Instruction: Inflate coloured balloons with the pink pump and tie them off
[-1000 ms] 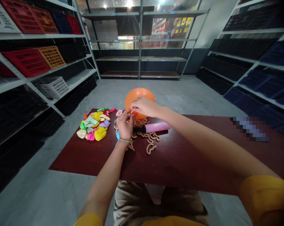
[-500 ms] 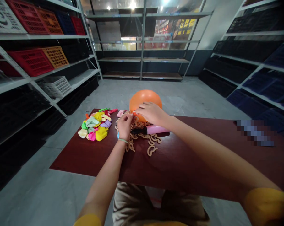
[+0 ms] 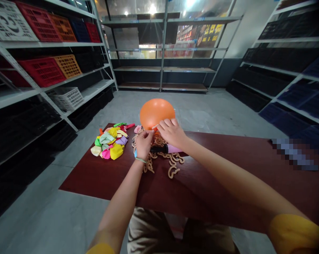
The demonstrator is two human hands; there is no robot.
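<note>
An inflated orange balloon (image 3: 157, 112) stands just beyond my hands, its neck toward me. My left hand (image 3: 144, 144) pinches the end of the neck between thumb and fingertips. My right hand (image 3: 172, 133) has its fingers curled over the neck from the right, closed on it; the fingertips are partly hidden. Below the hands lies a pump with a black end and a pink barrel (image 3: 173, 149), partly covered by my right hand. Tan rubber bands (image 3: 173, 171) are strewn under and around the pump.
A heap of uninflated balloons in many colours (image 3: 114, 144) lies left of my hands on the dark red table (image 3: 207, 183). A pixelated object (image 3: 294, 154) lies at the right end. Shelves with crates (image 3: 44, 72) line both sides.
The balloon has shifted left relative to my hands and its neck now shows more. My right hand has turned, with its fingers more curled, and the view has shifted slightly.
</note>
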